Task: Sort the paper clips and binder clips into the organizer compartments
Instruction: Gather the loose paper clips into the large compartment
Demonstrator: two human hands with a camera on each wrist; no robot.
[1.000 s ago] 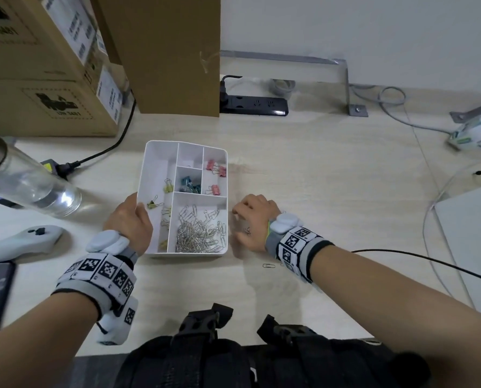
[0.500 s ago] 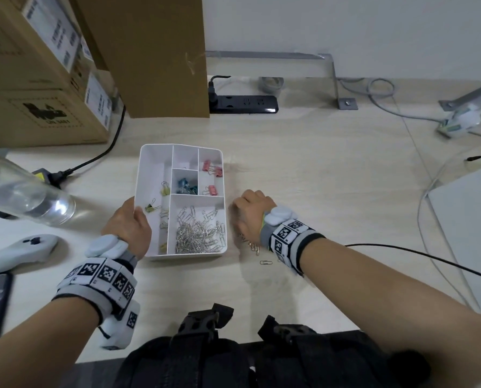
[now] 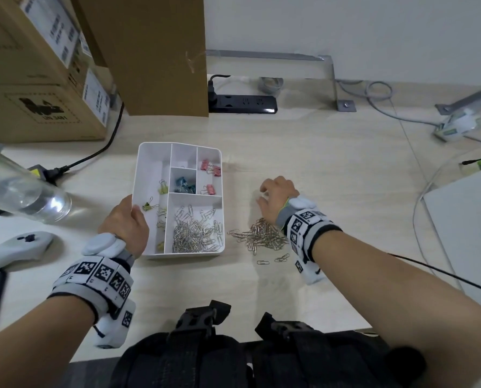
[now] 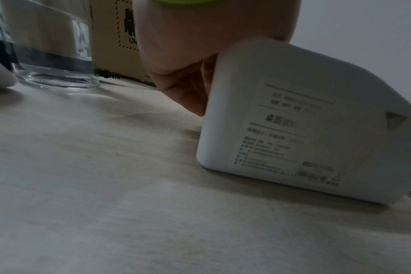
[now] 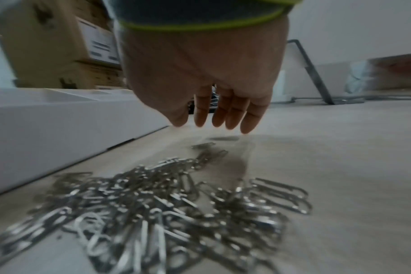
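My left hand (image 3: pixel 127 222) grips the left rim of the white organizer (image 3: pixel 149 169). In the left wrist view the organizer (image 4: pixel 305 120) is tipped, its labelled underside showing, with the left hand's fingers (image 4: pixel 188 92) curled at its edge. Silver paper clips (image 3: pixel 195 233) fill the near right compartment. Pink binder clips (image 3: pixel 209 169), blue binder clips (image 3: pixel 183 185) and yellow-green binder clips (image 3: pixel 163 189) lie in other compartments. A loose paper clip pile (image 3: pixel 261 238) (image 5: pixel 164 204) lies on the table right of the organizer. My right hand (image 3: pixel 277 196) (image 5: pixel 218 118) hovers just beyond the pile, fingers extended, holding nothing.
A glass bottle (image 3: pixel 18 191) and a white controller (image 3: pixel 18 245) sit left of the organizer. Cardboard boxes (image 3: pixel 37 79) and a black power strip (image 3: pixel 244 103) line the back. A white board (image 3: pixel 468 233) and a black cable (image 3: pixel 429 273) lie at the right.
My right hand, earlier curled beside the organizer's right wall, has opened and moved right and away, leaving a pile of paper clips on the table. The left hand still holds the organizer.
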